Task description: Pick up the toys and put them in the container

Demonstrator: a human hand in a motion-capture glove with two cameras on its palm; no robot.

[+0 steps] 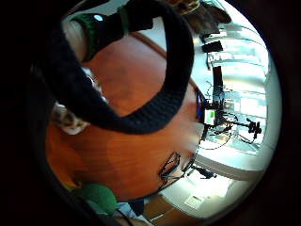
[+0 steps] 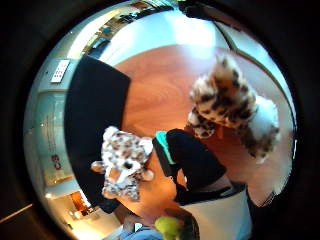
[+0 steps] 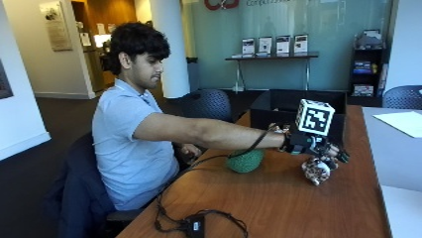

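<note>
Person (image 3: 135,134) in light blue short-sleeved polo shirt, black glove with green-edged fingertips on right grip (image 3: 304,143)

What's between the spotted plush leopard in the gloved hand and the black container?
Nothing visible. The gloved right hand holds a spotted plush leopard above the wooden table, beside the black container; the green ball lies aside.

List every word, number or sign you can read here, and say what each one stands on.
"C3", as it seems, in red: on the glass wall.
"Comp", grey, cut off by the picture's edge: on the same glass wall.
Too small to read: wall poster, leaflets, paper.
</note>
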